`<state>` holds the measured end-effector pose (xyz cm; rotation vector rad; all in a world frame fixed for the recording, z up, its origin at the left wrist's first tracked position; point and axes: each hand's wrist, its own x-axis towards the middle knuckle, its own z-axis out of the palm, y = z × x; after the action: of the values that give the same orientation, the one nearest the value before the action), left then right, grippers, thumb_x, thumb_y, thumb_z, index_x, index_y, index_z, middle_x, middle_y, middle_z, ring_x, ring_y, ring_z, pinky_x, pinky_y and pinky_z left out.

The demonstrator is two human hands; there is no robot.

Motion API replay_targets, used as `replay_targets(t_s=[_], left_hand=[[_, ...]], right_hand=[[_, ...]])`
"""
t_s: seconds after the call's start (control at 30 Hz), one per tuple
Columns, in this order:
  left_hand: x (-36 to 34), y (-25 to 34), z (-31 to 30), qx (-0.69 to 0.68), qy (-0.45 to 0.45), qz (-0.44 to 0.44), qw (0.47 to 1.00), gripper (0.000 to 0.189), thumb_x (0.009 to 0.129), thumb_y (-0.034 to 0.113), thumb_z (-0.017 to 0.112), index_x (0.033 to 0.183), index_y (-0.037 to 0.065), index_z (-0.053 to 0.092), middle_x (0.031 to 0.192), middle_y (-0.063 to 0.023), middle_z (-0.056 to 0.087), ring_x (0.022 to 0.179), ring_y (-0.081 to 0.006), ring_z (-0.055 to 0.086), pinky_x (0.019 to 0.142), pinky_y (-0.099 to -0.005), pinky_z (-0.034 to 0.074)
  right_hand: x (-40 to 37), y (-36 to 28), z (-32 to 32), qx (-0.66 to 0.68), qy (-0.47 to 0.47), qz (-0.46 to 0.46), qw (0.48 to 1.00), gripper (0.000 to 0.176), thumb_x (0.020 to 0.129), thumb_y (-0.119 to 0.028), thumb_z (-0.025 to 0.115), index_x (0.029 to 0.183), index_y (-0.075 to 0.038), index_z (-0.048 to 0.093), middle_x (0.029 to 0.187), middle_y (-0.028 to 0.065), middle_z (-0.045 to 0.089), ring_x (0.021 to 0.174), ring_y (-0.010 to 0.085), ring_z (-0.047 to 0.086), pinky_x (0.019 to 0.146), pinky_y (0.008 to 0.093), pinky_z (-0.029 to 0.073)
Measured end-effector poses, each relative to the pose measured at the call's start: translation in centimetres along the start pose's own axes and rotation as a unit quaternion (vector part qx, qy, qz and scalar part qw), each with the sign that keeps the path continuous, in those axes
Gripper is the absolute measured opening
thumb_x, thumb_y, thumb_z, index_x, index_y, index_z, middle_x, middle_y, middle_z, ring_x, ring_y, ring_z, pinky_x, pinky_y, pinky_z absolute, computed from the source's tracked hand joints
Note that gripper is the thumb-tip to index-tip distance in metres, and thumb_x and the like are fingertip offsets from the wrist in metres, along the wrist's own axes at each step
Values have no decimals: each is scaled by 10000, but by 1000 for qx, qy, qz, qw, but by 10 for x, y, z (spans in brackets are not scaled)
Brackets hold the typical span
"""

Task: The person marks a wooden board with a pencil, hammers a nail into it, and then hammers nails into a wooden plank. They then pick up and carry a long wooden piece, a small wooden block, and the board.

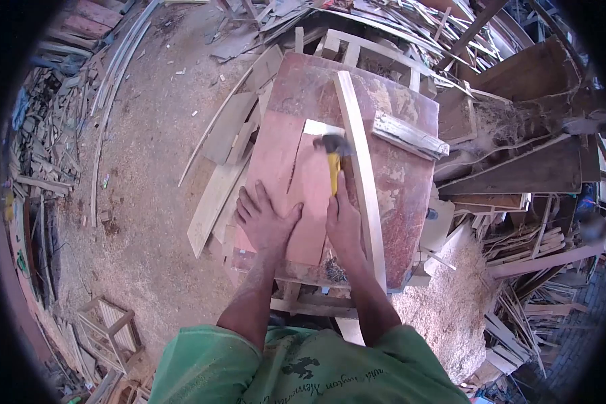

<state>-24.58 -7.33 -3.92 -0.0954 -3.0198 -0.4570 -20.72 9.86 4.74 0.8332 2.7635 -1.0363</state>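
Seems a hammering step.
My left hand (267, 227) lies on the cracked pink board (279, 141) atop the worktop (296, 74), fingers wide; the hammer (334, 170) sits in my right hand (345, 230), fingers closed, beside 1 long strip (359, 148). The next move, I judge, calls for keeping left fingers clear.

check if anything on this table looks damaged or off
A jagged dark line, likely a crack, runs through the pink board under the left hand, from near its far edge. The red tabletop also looks worn and patchy.
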Motion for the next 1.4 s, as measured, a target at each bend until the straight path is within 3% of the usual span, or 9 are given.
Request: replay_targets(t_s=[0.1,0.23,0.4,0.57,0.67,0.83,0.9,1.1,1.4], left_hand=[[3,-2,1,3,6,1,1000,1191,798,845,698,1650,77,377,1606,-348,383,1450,-541,397,1204,-674,295],[8,0,-2,8,-15,-3,1000,1187,805,848,688,1650,76,376,1592,-354,398,1437,-542,412,1200,-673,304],[15,4,0,0,5,-7,1000,1186,799,840,699,1651,78,384,1593,-354,395,1453,-541,397,1210,-669,293],[8,0,-4,-23,-14,-13,1000,1180,774,810,751,1641,81,419,1621,-340,363,1471,-538,382,1209,-672,295],[6,-1,-2,-12,4,-5,1000,1167,790,836,703,1640,91,412,1577,-347,428,1452,-523,418,1216,-671,301],[1,-1,-4,-21,-2,-19,1000,1157,784,820,731,1630,89,434,1603,-331,401,1464,-515,401,1207,-660,307],[7,0,-4,-20,-5,-21,1000,1151,786,815,737,1626,85,443,1607,-325,396,1466,-517,395,1206,-652,308],[6,-1,-2,-12,27,-6,1000,1140,808,832,698,1623,75,447,1594,-334,425,1459,-508,421,1203,-657,316],[-13,-7,-2,-28,69,31,997,945,937,677,652,1605,35,466,1628,-359,397,1530,-508,371,1268,-660,253]], right_hand=[[14,-24,-19,116,24,15,993,657,1097,-155,558,1710,-113,323,1126,302,729,939,478,721,827,540,561],[-8,3,-4,88,190,-169,963,606,1096,-128,556,1681,-108,399,1065,276,719,838,454,725,744,523,562],[21,7,9,-14,16,-78,997,599,1085,-130,587,1666,-137,441,936,211,691,752,396,700,695,511,545],[-3,4,3,89,189,-225,952,595,1113,-153,519,1693,-175,386,1287,299,711,818,390,748,780,458,591],[4,16,8,-108,17,-55,993,612,1108,-200,534,1698,-189,371,991,285,712,775,444,715,748,519,581],[-1,6,-2,59,116,-85,988,656,1102,-175,542,1723,-235,337,881,245,681,736,413,696,715,526,545],[-2,13,4,36,161,-155,974,661,1099,-171,553,1721,-232,339,902,250,690,750,413,698,726,529,549],[0,7,-7,-48,-3,-16,999,618,1104,-206,526,1700,-235,364,1028,332,722,871,530,714,765,562,550],[-184,92,-34,-85,4,60,995,644,1086,-202,550,1699,-262,364,979,326,713,846,509,711,746,575,542]])
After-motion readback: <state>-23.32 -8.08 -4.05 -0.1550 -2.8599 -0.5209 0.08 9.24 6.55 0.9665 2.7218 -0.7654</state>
